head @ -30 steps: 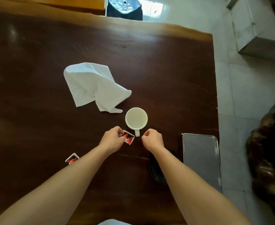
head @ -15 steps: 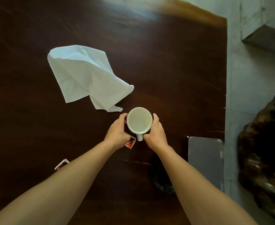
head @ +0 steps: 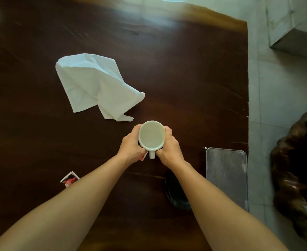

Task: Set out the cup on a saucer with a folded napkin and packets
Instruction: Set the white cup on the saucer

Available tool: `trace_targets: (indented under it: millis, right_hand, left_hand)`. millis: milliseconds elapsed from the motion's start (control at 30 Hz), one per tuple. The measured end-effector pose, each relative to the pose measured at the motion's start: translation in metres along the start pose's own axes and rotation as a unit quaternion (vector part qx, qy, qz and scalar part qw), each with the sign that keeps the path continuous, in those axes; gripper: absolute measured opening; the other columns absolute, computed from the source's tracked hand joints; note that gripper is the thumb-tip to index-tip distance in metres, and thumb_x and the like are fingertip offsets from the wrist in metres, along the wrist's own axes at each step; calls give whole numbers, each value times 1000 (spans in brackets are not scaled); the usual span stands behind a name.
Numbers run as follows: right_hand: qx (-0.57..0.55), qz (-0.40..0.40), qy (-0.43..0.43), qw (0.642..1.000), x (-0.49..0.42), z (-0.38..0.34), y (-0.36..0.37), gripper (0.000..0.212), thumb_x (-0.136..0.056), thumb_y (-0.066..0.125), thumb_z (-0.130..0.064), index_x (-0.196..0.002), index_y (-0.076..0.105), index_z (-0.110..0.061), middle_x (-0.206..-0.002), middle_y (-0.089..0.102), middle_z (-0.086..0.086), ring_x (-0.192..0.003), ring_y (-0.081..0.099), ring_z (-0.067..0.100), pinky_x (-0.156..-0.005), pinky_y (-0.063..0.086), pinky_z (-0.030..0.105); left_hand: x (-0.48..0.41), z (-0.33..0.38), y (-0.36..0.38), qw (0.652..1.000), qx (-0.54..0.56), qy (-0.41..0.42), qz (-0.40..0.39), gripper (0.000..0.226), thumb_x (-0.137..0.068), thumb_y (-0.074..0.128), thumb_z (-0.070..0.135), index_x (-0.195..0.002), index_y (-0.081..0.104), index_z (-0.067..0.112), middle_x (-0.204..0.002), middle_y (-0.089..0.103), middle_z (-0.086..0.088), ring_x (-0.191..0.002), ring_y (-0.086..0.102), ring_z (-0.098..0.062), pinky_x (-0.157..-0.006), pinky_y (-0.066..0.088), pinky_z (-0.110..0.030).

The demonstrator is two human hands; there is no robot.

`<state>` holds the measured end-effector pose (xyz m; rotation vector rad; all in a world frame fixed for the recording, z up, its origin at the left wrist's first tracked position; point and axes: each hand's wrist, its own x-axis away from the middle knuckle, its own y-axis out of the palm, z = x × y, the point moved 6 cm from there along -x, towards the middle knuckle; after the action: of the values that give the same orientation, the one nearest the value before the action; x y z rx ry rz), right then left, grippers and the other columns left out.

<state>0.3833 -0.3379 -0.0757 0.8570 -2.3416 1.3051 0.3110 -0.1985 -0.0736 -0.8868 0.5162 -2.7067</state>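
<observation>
No readable writing on either red-and-white packet [head: 69, 178]. White cup [head: 151, 135], empty, handle toward the person, on the dark desk [head: 185, 73]. Left hand [head: 132, 148] and right hand [head: 170, 148] each wrap a closed grip around its sides (second packet [head: 143, 156] tucked under left fingers). Napkin [head: 94, 86] crumpled, just beyond. Dark saucer [head: 174, 194] near, under the right forearm.

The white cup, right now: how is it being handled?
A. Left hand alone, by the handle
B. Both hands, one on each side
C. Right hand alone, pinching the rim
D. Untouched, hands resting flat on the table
B: the left hand and right hand wrap opposite sides of the white cup, with its handle pointing back toward the person between them.
</observation>
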Motion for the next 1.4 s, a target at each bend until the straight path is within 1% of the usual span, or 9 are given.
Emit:
trace_targets:
  millis: [133, 233, 333, 500, 667, 833, 967, 1100, 1400]
  right_hand:
    - [-3, 1, -24, 1000, 25, 7, -13, 68, -80, 75, -20, -127, 28, -35, -113, 56, -2, -100, 60, 17, -86, 57, 45]
    - [0, 1, -42, 999, 48, 16, -26, 66, -80, 74, -24, -126, 29, -35, -112, 58, 0, -99, 61, 20, -84, 57, 47]
    - [7, -2, -57, 998, 72, 28, -37, 66, -79, 75, -20, -127, 31, -32, -112, 58, 0, -98, 61, 20, -84, 57, 48]
    - [19, -2, -71, 997, 113, 60, -52, 65, -78, 75, -21, -125, 31, -30, -113, 58, 2, -99, 61, 24, -84, 56, 47]
    - [24, 7, -67, 997, 143, 97, -61, 61, -77, 71, -17, -121, 32, -32, -109, 60, 1, -95, 64, 24, -81, 57, 50]
    - [35, 9, -74, 997, 164, 120, -60, 64, -77, 73, -13, -123, 32, -32, -106, 59, 0, -92, 63, 21, -79, 59, 48]
    - [32, 6, -71, 997, 175, 134, -55, 68, -77, 76, -13, -127, 32, -30, -109, 58, 1, -94, 62, 21, -80, 59, 44]
    - [27, 7, -71, 997, 180, 144, -50, 69, -77, 78, -17, -129, 34, -28, -111, 60, 1, -97, 63, 21, -81, 58, 44]
    - [14, 5, -54, 998, 186, 167, -41, 74, -76, 83, -29, -132, 35, -32, -115, 59, -3, -99, 62, 16, -82, 58, 33]
  left_hand:
    - [31, 14, 10, 1000, -6, 1, 16, 84, -71, 78, 7, -139, 39, 39, -114, 61, 5, -103, 63, -17, -81, 60, -42]
    - [58, 26, 22, 1000, -8, 7, 28, 81, -70, 79, 10, -134, 40, 42, -114, 60, 6, -107, 60, -18, -83, 59, -46]
    - [85, 36, 37, 999, -8, 10, 40, 80, -70, 79, 9, -135, 43, 41, -114, 57, 7, -110, 57, -18, -88, 57, -43]
    - [124, 47, 70, 999, -15, 11, 29, 79, -70, 79, 7, -134, 45, 37, -109, 59, 7, -101, 62, -20, -84, 59, -45]
    - [154, 48, 105, 999, -21, 17, 20, 79, -69, 79, 8, -134, 45, 36, -111, 63, 6, -105, 61, -17, -81, 51, -30]
    - [176, 46, 129, 1000, -26, 9, 8, 79, -70, 81, 9, -133, 43, 40, -104, 60, 13, -97, 64, -16, -78, 61, -40]
    - [185, 42, 138, 999, -46, 4, -5, 79, -72, 83, 10, -133, 42, 39, -103, 56, 13, -98, 63, -17, -81, 61, -41]
    - [189, 35, 146, 998, -54, -13, -21, 81, -71, 85, 11, -133, 41, 38, -108, 56, 8, -101, 62, -18, -82, 61, -42]
    - [187, 24, 167, 996, -66, -35, -54, 78, -73, 85, 11, -133, 41, 35, -107, 53, 9, -104, 62, -20, -88, 59, -42]
